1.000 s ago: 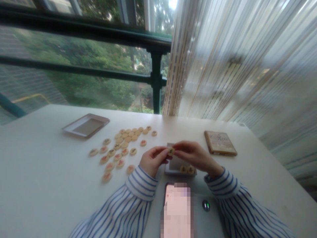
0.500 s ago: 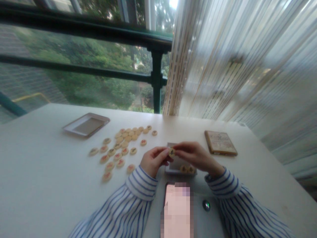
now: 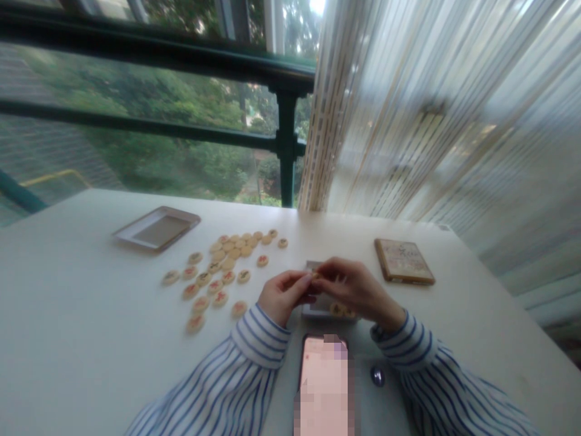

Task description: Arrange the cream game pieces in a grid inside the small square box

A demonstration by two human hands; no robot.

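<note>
Both hands meet over a small grey tray (image 3: pixel 310 307) near the table's front. My left hand (image 3: pixel 284 294) and my right hand (image 3: pixel 349 286) pinch one round wooden game piece (image 3: pixel 315 276) between their fingertips; it is now edge-on and mostly hidden by the fingers. Two more pieces (image 3: pixel 341 310) lie in the tray under my right hand. Several round pieces (image 3: pixel 222 272) with red or black marks are scattered on the white table (image 3: pixel 77 327) to the left of my hands.
A flat rectangular tray (image 3: pixel 157 229) lies at the back left. A brown box (image 3: pixel 403 260) sits to the right. A phone (image 3: pixel 323 381) lies at the front edge between my striped sleeves. A window railing and a curtain stand behind the table.
The piece between my fingertips has tilted from face-on to edge-on, and the fingers have closed over it. Both hands stay in the same place.
</note>
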